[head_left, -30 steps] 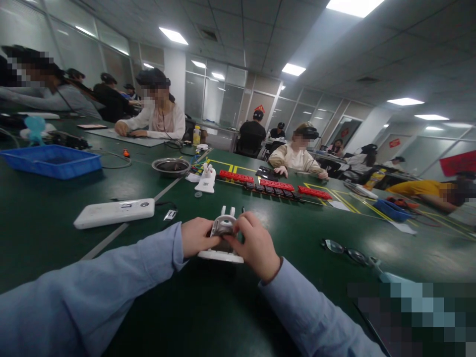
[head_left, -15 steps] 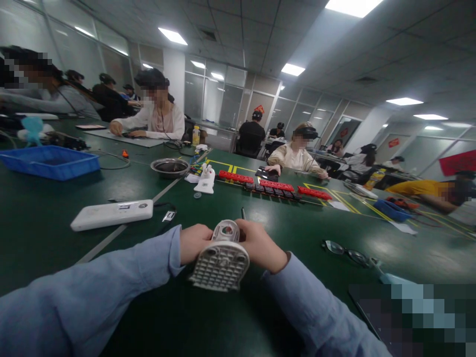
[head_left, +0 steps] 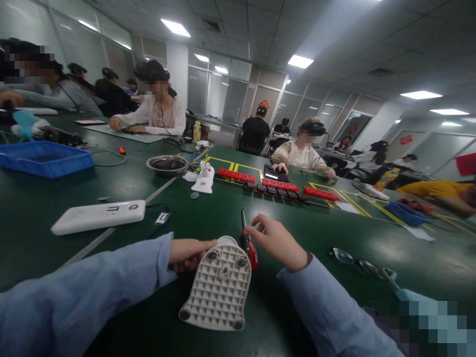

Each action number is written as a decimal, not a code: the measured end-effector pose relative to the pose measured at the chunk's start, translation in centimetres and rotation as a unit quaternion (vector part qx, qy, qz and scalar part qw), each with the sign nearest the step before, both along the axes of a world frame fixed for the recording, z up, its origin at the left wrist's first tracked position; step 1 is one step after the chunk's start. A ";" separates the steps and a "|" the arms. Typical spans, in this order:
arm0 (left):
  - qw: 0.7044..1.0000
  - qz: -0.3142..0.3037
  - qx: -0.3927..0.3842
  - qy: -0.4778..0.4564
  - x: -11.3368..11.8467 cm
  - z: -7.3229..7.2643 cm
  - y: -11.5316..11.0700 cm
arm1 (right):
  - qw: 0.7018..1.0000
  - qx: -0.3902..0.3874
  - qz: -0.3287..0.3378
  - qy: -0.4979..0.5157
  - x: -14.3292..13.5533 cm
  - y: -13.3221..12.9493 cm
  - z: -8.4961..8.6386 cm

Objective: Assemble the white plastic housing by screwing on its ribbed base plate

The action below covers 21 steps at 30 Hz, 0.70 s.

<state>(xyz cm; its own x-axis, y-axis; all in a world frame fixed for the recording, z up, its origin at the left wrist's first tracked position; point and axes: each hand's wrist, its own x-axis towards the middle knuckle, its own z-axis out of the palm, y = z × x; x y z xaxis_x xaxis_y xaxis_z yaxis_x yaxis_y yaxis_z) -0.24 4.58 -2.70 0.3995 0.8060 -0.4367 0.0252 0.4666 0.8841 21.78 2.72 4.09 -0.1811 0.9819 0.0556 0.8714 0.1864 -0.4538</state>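
My left hand (head_left: 191,253) holds a white plastic part (head_left: 219,287) by its upper left side. The part's ribbed grid underside faces me, with dark round feet at its corners. Just right of the part lies a red-handled screwdriver (head_left: 251,250), its shaft pointing away from me. My right hand (head_left: 278,240) is beside the screwdriver handle, fingers apart and holding nothing. Farther off on the green table (head_left: 163,277) stands a smaller white piece (head_left: 204,179).
A white oblong device (head_left: 98,217) and a blue tray (head_left: 46,161) are at the left, near a metal bowl (head_left: 167,164). Red strips (head_left: 280,185) lie ahead. Glasses (head_left: 355,261) rest at the right. Several people sit around, one across the table.
My right hand has let go of the white part and moved right, opening. The part has tipped so its underside shows more fully, and the red screwdriver handle has come into view.
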 end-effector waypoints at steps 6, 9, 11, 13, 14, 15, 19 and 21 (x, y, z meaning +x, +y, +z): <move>0.976 0.107 -0.118 -0.152 -0.4 1.8 2.6 | 0.993 -0.082 -0.068 0.054 -0.2 1.3 -3.0; 0.961 0.165 -0.102 -0.199 0.1 1.5 2.3 | 0.980 -0.130 -0.055 0.143 0.0 1.7 -3.0; 0.953 0.196 -0.099 -0.210 0.6 1.2 1.7 | 0.966 -0.148 -0.053 0.207 0.3 1.5 -2.2; 0.947 0.214 -0.101 -0.216 1.1 0.8 1.1 | 0.952 -0.134 -0.056 0.268 0.6 1.0 -1.1; 0.946 0.217 -0.102 -0.218 1.2 0.7 0.8 | 0.937 -0.117 -0.057 0.324 0.7 0.7 -0.6; 0.945 0.219 -0.101 -0.220 1.3 0.6 0.6 | 0.909 -0.100 -0.054 0.401 0.9 0.3 0.0; 0.940 0.226 -0.080 -0.242 1.1 0.5 0.3 | 0.688 -0.083 -0.016 0.721 2.1 -1.5 1.9; 0.936 0.229 -0.074 -0.256 0.8 0.4 0.2 | 0.626 -0.080 -0.014 0.775 2.6 -2.7 2.7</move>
<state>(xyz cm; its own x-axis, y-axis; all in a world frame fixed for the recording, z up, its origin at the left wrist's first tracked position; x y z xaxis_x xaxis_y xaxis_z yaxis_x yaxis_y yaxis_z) 0.57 4.74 -2.30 0.2140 0.8895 -0.4036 -0.6173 0.4434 0.6499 24.34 0.06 6.82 -0.0134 0.9989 0.0440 -0.6379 0.0253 -0.7697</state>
